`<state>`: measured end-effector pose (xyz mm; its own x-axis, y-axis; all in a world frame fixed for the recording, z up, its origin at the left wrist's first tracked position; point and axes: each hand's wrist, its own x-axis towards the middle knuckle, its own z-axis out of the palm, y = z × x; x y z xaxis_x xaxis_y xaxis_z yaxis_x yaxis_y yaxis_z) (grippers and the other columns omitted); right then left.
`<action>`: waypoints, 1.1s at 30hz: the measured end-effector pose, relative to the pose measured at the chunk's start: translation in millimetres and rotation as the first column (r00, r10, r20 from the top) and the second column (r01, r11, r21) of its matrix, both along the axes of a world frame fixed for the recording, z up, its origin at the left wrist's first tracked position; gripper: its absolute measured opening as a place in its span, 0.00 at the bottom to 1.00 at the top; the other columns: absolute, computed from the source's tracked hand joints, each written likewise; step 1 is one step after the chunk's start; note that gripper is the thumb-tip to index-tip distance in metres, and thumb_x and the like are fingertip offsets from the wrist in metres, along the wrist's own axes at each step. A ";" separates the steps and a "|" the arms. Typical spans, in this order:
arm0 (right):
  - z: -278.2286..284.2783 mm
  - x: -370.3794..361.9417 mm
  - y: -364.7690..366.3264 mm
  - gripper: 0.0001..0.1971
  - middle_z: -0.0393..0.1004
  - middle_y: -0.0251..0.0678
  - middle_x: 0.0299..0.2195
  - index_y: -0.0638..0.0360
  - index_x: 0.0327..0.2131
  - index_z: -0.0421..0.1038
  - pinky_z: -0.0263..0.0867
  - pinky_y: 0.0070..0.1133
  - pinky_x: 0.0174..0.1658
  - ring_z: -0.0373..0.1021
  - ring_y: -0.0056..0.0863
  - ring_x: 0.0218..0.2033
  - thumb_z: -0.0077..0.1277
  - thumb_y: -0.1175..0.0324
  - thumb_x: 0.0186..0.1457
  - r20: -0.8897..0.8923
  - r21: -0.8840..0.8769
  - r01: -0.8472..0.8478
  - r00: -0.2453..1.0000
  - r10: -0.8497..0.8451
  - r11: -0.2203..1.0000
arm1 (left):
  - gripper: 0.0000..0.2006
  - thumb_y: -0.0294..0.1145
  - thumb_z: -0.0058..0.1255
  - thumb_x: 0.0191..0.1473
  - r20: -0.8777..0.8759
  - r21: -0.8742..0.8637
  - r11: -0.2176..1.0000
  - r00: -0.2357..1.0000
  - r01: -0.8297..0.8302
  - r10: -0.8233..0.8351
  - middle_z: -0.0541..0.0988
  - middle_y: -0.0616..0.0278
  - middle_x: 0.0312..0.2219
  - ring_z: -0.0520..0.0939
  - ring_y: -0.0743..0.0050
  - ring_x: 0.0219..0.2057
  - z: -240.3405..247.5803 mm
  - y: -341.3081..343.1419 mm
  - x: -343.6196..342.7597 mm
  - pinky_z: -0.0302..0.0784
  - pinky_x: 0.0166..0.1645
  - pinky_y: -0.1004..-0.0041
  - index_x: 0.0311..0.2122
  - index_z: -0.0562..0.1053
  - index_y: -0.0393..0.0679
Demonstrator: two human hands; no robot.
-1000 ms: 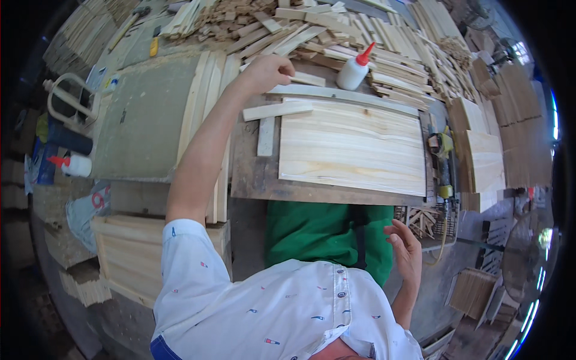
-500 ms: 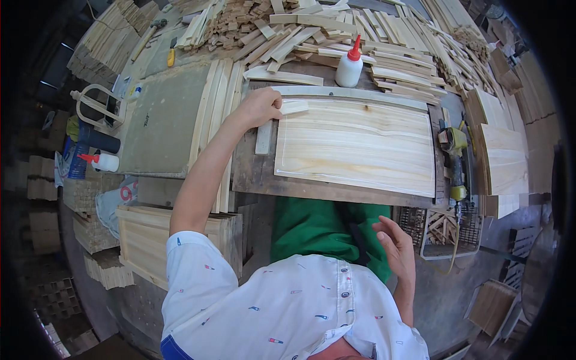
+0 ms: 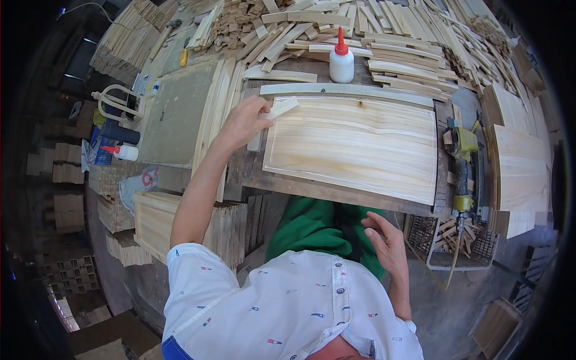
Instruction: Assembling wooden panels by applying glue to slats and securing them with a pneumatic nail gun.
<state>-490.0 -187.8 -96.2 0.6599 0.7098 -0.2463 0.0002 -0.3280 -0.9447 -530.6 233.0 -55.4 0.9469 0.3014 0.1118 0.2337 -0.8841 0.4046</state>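
Holding a wood strip [image 3: 284, 108] in a narrow grip, left hand [image 3: 245, 122] by upper left corner of board [image 3: 354, 147]. Right hand [image 3: 387, 242] near green trousers [image 3: 312, 225], grip loosely wide.

Panel [image 3: 354, 150]: pale cream, wavy tan grain, 1 brn knot [image 3: 360, 104], thin wht line [image 3: 436, 157] nr edges | Wood strip [image 3: 284, 108]: plain cream | Sqz bottle [image 3: 341, 67]: wht w/ red cap [image 3: 341, 48] | Shirt [image 3: 258, 300]: wht, sm scattered blue/red motifs | Trousers [image 3: 312, 228]: solid grn | Pwr tool [image 3: 462, 144]: yel-grn + blk
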 end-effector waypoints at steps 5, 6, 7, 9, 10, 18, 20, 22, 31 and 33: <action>2.0 14.5 -4.0 0.19 0.77 0.42 0.41 0.65 0.51 0.68 0.69 0.23 0.45 0.74 0.29 0.39 0.53 0.71 0.55 0.011 -0.053 0.025 1.000 -0.025 0.998 | 0.12 0.29 0.57 0.49 -0.130 -0.652 0.658 0.910 -0.377 0.393 0.80 0.60 0.29 0.79 0.74 0.30 -5.1 -5.6 -27.5 0.75 0.35 0.74 0.38 0.74 0.34; 2.4 17.1 -3.2 0.19 0.77 0.42 0.41 0.65 0.51 0.68 0.69 0.23 0.45 0.74 0.29 0.39 0.53 0.71 0.55 0.019 -0.013 0.010 1.000 -0.010 1.000 | 0.11 0.29 0.55 0.53 -0.125 -0.734 0.577 0.907 -0.357 0.402 0.80 0.63 0.28 0.78 0.82 0.28 -9.0 -3.8 -31.1 0.74 0.32 0.80 0.39 0.75 0.34; 2.9 19.8 -2.3 0.19 0.77 0.42 0.41 0.65 0.51 0.68 0.69 0.23 0.45 0.74 0.29 0.39 0.53 0.71 0.55 0.011 -0.022 0.019 1.000 -0.019 1.000 | 0.11 0.29 0.55 0.53 -0.114 -0.731 0.586 0.908 -0.351 0.402 0.80 0.63 0.28 0.78 0.82 0.28 -14.6 -2.3 -31.9 0.74 0.32 0.80 0.39 0.75 0.34; 3.5 24.4 0.9 0.19 0.77 0.42 0.41 0.65 0.51 0.68 0.69 0.23 0.45 0.74 0.29 0.39 0.53 0.70 0.56 0.006 -0.034 0.027 1.000 -0.027 0.999 | 0.11 0.29 0.55 0.53 -0.138 -0.772 0.493 0.863 -0.401 0.485 0.80 0.64 0.28 0.79 0.81 0.28 -26.3 0.6 -30.2 0.74 0.32 0.79 0.40 0.75 0.34; 3.4 26.5 3.6 0.19 0.77 0.42 0.41 0.65 0.51 0.68 0.69 0.23 0.45 0.74 0.29 0.39 0.53 0.70 0.56 0.007 -0.028 0.027 1.000 -0.027 0.999 | 0.11 0.29 0.55 0.53 -0.110 -0.775 0.507 0.870 -0.378 0.481 0.80 0.64 0.28 0.79 0.81 0.28 -31.3 2.8 -26.6 0.74 0.32 0.79 0.40 0.75 0.34; 5.9 31.8 23.9 0.19 0.77 0.42 0.40 0.65 0.51 0.68 0.69 0.23 0.44 0.74 0.29 0.38 0.53 0.72 0.56 0.018 -0.073 0.041 0.999 -0.040 0.996 | 0.08 0.25 0.55 0.52 -0.186 -0.720 0.536 0.867 -0.440 0.462 0.78 0.64 0.26 0.78 0.82 0.27 -42.4 4.4 -1.6 0.74 0.30 0.80 0.37 0.73 0.36; 8.2 29.9 29.0 0.19 0.77 0.43 0.40 0.65 0.51 0.68 0.69 0.23 0.44 0.74 0.29 0.39 0.53 0.72 0.56 0.005 -0.102 0.059 0.998 -0.059 0.993 | 0.07 0.25 0.55 0.52 -0.184 -0.727 0.530 0.868 -0.436 0.461 0.78 0.66 0.26 0.77 0.83 0.27 -43.6 2.9 -5.4 0.73 0.30 0.80 0.37 0.73 0.37; 12.6 26.9 33.5 0.19 0.77 0.42 0.40 0.65 0.51 0.68 0.69 0.23 0.44 0.74 0.29 0.39 0.52 0.72 0.56 0.029 -0.084 0.044 0.999 -0.041 0.995 | 0.07 0.26 0.55 0.53 -0.174 -0.747 0.513 0.869 -0.423 0.463 0.78 0.68 0.26 0.76 0.85 0.27 -46.5 3.1 -10.1 0.72 0.30 0.81 0.37 0.74 0.39; 33.3 19.8 44.4 0.18 0.78 0.43 0.37 0.67 0.50 0.68 0.70 0.23 0.43 0.76 0.30 0.37 0.52 0.73 0.55 0.063 -0.106 -0.001 0.998 0.008 0.994 | 0.08 0.24 0.54 0.52 -0.108 -0.783 0.511 0.886 -0.356 0.452 0.78 0.64 0.27 0.77 0.81 0.27 -56.9 6.5 -16.1 0.74 0.30 0.79 0.38 0.73 0.36; 34.0 16.5 42.8 0.18 0.78 0.42 0.37 0.67 0.50 0.68 0.70 0.22 0.43 0.76 0.30 0.37 0.52 0.73 0.56 0.083 -0.111 0.020 0.996 -0.011 0.994 | 0.08 0.24 0.54 0.52 -0.117 -0.805 0.469 0.872 -0.363 0.475 0.78 0.65 0.28 0.77 0.82 0.28 -55.8 6.9 -21.7 0.74 0.30 0.80 0.38 0.73 0.36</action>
